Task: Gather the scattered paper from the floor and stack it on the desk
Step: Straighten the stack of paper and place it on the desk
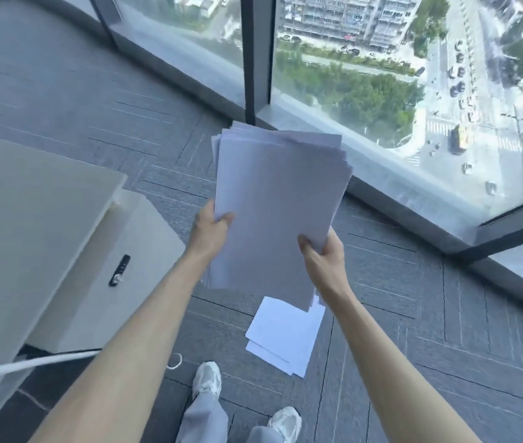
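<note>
A thick, loosely squared stack of white paper [273,199] is held out in front of me above the floor. My left hand [210,230] grips its left edge, thumb on top. My right hand [319,255] grips its lower right corner. On the grey carpet below the stack, a few white sheets [282,338] lie overlapping, just ahead of my shoes. The pale desk top [26,212] is at the left, level with my left forearm.
A white drawer cabinet [116,276] with a lock stands under the desk edge. A white cable [29,364] runs across the lower left. Floor-to-ceiling glass with a dark mullion [258,59] bounds the floor ahead and to the right.
</note>
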`<state>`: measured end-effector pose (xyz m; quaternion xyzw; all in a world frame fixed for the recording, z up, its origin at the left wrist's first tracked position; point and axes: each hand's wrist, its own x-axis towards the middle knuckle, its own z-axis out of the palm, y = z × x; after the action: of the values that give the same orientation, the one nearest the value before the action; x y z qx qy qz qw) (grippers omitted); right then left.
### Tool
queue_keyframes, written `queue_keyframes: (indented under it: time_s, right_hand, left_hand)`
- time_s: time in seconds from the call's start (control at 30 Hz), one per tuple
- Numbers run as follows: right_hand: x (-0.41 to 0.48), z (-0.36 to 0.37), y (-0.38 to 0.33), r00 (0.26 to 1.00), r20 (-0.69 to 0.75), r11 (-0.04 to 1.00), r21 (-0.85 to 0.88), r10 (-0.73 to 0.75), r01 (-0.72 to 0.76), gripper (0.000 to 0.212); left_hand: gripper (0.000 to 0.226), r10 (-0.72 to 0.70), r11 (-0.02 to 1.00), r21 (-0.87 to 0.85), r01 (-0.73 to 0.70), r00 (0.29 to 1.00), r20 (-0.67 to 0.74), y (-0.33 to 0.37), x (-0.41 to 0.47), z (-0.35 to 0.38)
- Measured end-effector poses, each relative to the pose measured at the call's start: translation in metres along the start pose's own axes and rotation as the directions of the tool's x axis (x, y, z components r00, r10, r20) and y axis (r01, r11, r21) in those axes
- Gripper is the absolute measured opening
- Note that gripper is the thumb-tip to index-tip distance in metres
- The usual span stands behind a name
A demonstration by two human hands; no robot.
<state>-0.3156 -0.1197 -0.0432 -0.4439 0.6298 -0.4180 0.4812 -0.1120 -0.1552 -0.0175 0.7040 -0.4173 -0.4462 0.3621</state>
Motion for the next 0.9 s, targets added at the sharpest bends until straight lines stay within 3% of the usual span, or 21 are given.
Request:
queue_keyframes:
  time_s: [0.17, 0.27, 0.43, 0.6, 0.9]
  right_hand:
    - [-0.029, 0.058, -0.089, 0.981, 0.171, 0.996, 0.006, -0.086, 0.087, 0.022]
    - [-0.049, 0.102, -0.135, 0.950, 0.270, 0.987, 0.013, -0.156, 0.159, 0.023]
    - [-0.083, 0.204, -0.203, 0.848, 0.463, 0.962, 0.037, -0.257, 0.271, 0.023]
    - [-0.132, 0.301, -0.239, 0.716, 0.631, 0.939, 0.059, -0.297, 0.337, 0.032]
    - [-0.190, 0.402, -0.252, 0.635, 0.674, 0.911, 0.146, -0.377, 0.385, 0.016]
  left_hand:
    - [0.027, 0.037, 0.999, -0.006, -0.038, 0.988, -0.147, 0.039, -0.049, -0.118]
    - [0.016, 0.037, 0.998, -0.030, -0.047, 0.959, -0.282, 0.051, -0.079, -0.182]
    - [0.019, 0.029, 0.993, -0.084, -0.082, 0.864, -0.503, 0.049, -0.128, -0.299]
    - [0.022, -0.023, 0.990, -0.124, -0.071, 0.774, -0.633, 0.026, -0.169, -0.396]
    - [0.022, -0.097, 0.950, -0.263, -0.169, 0.641, -0.761, -0.013, -0.215, -0.472]
